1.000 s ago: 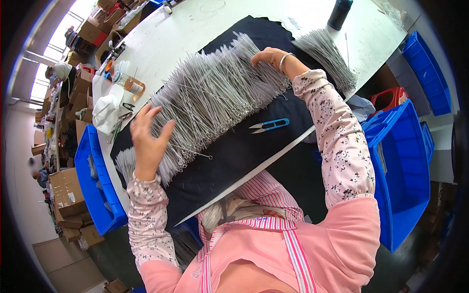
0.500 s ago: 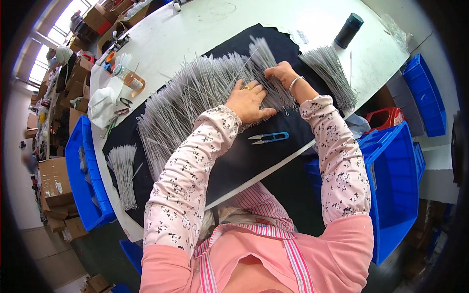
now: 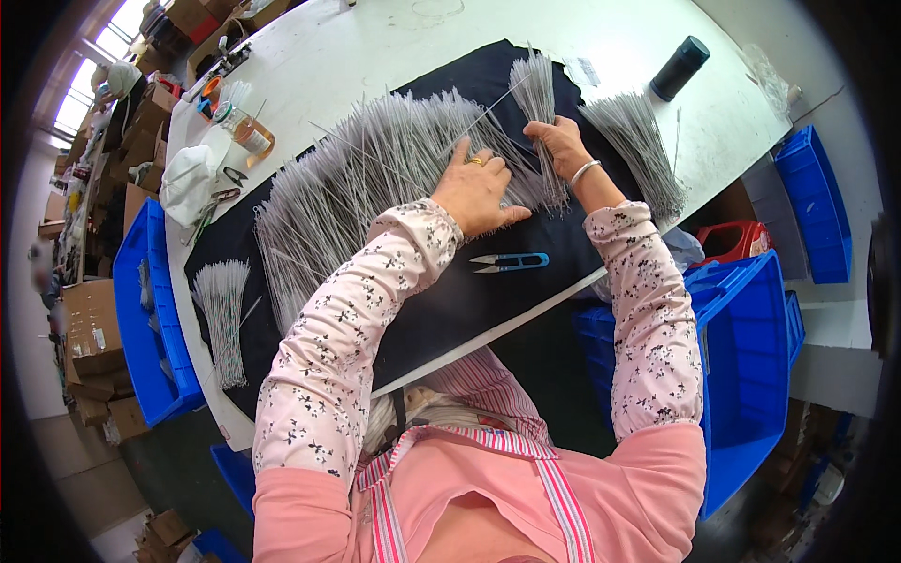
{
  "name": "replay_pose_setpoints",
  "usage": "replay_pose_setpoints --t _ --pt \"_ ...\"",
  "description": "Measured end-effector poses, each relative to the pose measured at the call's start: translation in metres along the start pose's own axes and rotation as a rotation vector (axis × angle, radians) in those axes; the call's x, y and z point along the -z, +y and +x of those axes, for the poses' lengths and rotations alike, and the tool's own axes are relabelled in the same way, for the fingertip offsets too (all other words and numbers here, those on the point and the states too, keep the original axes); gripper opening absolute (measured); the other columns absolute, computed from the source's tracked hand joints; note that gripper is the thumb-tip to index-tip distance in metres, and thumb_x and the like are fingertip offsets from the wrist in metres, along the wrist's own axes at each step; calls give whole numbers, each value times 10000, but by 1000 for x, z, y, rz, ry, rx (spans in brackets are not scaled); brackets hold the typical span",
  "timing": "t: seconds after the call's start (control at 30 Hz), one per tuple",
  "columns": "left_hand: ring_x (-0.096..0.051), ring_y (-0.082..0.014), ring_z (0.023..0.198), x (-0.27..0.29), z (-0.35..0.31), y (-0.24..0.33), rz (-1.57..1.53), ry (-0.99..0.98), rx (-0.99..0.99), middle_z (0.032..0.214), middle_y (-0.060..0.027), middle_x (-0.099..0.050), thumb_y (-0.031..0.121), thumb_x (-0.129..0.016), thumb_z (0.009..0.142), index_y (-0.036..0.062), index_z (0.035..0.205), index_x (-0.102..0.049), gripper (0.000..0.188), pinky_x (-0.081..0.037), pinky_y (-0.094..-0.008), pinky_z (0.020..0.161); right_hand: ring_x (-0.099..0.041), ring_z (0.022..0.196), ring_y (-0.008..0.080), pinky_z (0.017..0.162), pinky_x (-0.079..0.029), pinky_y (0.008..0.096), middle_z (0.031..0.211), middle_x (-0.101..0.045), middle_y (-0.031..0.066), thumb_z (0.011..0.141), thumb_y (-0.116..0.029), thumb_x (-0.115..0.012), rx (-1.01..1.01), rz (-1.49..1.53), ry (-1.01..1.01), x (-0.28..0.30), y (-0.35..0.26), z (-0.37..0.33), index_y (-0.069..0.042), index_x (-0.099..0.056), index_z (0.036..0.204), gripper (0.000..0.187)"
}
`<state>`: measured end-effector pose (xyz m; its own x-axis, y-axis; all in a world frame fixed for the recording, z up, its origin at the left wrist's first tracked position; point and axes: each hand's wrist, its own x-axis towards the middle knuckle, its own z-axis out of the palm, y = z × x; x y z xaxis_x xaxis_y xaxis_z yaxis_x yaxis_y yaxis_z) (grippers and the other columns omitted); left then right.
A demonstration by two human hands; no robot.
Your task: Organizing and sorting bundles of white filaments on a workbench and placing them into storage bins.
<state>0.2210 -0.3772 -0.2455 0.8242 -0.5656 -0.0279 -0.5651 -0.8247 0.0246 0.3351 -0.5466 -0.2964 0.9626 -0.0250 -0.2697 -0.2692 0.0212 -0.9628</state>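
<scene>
A wide pile of thin grey wire brushes (image 3: 357, 178) lies across a black cloth (image 3: 441, 324), small loops showing at some near ends. My left hand (image 3: 477, 192) rests on the pile's right part, fingers spread and thumb pointing right. To its right, my right hand (image 3: 561, 148) is closed round a bundle of wire brushes (image 3: 535, 89), whose far ends fan out above the fist. Blue-handled thread snips (image 3: 511, 263) lie on the cloth just nearer than my left hand. Another bundle (image 3: 638, 150) sits right of my right hand, and a smaller bundle (image 3: 223, 319) at the far left.
A dark bottle (image 3: 679, 68) lies at the back right of the white table (image 3: 375, 56). On the left are a jar of amber liquid (image 3: 246, 131), a white cap-like item (image 3: 188, 183) and pliers (image 3: 214, 206). Blue bins (image 3: 746, 375) flank the table, near a red container (image 3: 737, 242).
My right hand has drawn its bundle rightward, apart from the main pile, and the bundle now stands straighter. My left hand stays on the pile. The whole view has shifted slightly.
</scene>
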Motion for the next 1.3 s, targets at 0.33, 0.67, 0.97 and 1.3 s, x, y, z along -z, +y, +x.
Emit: replay_pose_setpoints --t 0.33,0.67,0.97,1.3 --pt "-618 -265 924 28 14 -31 -422 294 598 894 -121 -666 320 -578 817 117 1006 -660 289 -373 -393 895 -500 541 89 491 -409 245 661 -548 11 672 -70 -688 274 -139 -176 -15 -27 -27 7 -577 813 196" --pt "-429 -30 578 91 -30 -69 -1335 761 451 658 42 -506 141 -456 943 71 1036 -643 220 -397 -184 564 -508 512 101 466 -416 230 641 -531 20 717 -24 -680 259 339 -38 11 -31 -25 -32 -531 801 172" --pt "-640 -249 804 72 -35 -38 -407 623 192 863 -124 -662 139 -508 863 102 1026 -656 223 -499 -336 765 -493 576 117 551 -412 249 683 -526 42 757 13 -605 804 315 30 9 -51 -88 -22 -515 841 128" --pt "-637 -274 942 5 55 8 -378 -15 515 966 -123 -669 433 -678 726 84 983 -676 434 -511 -398 789 -469 682 104 624 -437 245 836 -517 59 846 -55 -560 1059 183 436 -5 5 -130 49 -455 944 177"
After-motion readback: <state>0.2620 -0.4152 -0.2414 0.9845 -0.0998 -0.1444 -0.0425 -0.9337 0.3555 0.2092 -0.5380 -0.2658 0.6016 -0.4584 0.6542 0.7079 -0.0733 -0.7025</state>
